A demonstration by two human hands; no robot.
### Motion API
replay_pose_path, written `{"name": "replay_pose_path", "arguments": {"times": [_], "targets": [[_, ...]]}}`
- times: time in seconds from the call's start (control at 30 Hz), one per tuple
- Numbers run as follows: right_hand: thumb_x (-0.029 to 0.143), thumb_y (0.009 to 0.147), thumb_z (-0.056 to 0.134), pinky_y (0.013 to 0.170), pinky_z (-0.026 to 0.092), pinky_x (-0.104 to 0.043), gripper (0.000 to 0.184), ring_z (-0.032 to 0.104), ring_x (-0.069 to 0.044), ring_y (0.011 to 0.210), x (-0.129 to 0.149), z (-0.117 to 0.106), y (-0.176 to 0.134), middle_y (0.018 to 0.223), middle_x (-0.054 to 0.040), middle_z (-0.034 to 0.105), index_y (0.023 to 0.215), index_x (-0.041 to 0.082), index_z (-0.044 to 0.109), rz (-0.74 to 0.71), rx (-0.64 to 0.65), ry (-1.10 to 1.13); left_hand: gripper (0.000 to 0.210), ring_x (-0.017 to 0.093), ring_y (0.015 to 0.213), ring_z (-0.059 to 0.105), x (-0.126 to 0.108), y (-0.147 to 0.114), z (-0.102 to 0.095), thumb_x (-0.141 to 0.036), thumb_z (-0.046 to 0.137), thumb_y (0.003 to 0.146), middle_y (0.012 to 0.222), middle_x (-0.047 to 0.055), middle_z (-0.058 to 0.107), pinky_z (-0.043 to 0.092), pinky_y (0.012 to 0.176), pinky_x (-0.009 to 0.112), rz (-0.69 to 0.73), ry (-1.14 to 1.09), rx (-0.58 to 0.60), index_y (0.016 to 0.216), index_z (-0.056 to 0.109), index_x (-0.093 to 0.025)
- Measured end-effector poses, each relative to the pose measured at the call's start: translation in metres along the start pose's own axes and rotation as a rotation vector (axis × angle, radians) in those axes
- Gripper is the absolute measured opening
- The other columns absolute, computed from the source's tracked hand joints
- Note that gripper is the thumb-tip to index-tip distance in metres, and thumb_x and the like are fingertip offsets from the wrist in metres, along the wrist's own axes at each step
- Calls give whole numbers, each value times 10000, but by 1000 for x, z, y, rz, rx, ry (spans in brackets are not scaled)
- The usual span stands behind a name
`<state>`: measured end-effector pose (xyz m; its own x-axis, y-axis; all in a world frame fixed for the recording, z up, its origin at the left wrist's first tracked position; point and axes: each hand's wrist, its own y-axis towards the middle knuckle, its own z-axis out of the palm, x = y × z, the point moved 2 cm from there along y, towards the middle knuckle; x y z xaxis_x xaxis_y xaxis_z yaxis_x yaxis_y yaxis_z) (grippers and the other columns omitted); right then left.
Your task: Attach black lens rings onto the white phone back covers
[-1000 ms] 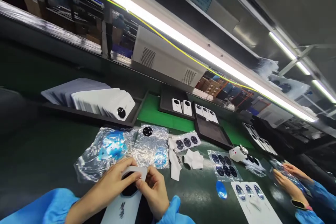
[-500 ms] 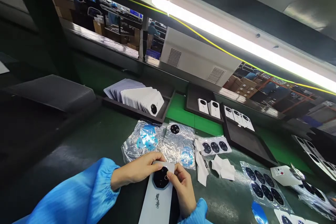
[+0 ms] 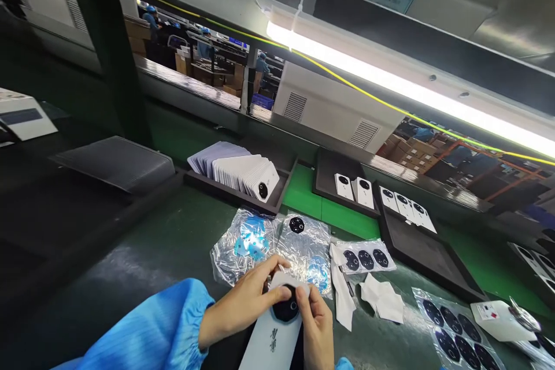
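Head view cuts off the lower end of the white panel, and only a scrap of the right sleeve shows. The table's near edge is out of sight. Fingers behind the panel's top end are hidden, and the dark print on its face is too small to read. Whether the panel rests on the table or is lifted off it, I cannot tell.

Left hand and right hand are close together, both clamped on the panel's upper corners, thumbs on the front. The panel leans over the near middle of the table. It is smooth, with a glossy black many-sided plate near its top, partly covered by the left thumb.

Just beyond the hands, two crinkled clear bags hold blue film; the left hand overlaps one, and a black disc lies on the other. To the right are white wipes, a strip of three discs, a clear sheet with six discs, cut by the frame, and a white bottle. Toward the table's far edge, a black tray carries a fanned stack of panels.
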<state>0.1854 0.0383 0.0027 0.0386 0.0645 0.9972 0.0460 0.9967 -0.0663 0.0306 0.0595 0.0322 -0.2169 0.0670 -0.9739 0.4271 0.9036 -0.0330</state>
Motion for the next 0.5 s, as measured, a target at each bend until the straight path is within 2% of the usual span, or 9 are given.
{"name": "replay_pose_path", "arguments": {"times": [0.07,0.13,0.2,0.33,0.5], "targets": [[603,716,698,641,441,-254,428,484,-142,652,-4,-3,2,660,26,531,712,192,580,21,-63,94,360,205,861,531,5,0,6,-286,602,667,913,-2,572,416,756,287,-65,-140,17,997,475,-216],[594,698,721,689,482,-284,421,562,-175,698,-7,-3,5,707,-1,607,775,191,630,27,-63,130,320,222,887,537,9,0,11,-257,607,627,877,-2,582,411,765,294,-96,-198,4,921,486,-210],[573,667,757,725,510,-317,435,614,-206,738,-10,-2,7,755,-23,657,852,191,660,21,-19,136,255,244,943,538,12,0,13,-273,577,645,864,6,593,405,802,310,-105,-218,-40,881,500,-209],[480,682,785,747,530,-321,399,662,-221,797,-11,2,7,835,-40,706,948,207,669,-21,82,143,284,255,949,558,15,1,11,-323,559,636,903,20,613,430,792,324,-138,-320,-28,890,508,-206],[426,672,806,755,532,-309,385,667,-231,875,-8,2,5,911,-54,726,964,213,673,-34,153,148,317,250,889,586,13,3,8,-367,588,622,862,22,624,450,739,319,-154,-415,-8,878,513,-195]]}}
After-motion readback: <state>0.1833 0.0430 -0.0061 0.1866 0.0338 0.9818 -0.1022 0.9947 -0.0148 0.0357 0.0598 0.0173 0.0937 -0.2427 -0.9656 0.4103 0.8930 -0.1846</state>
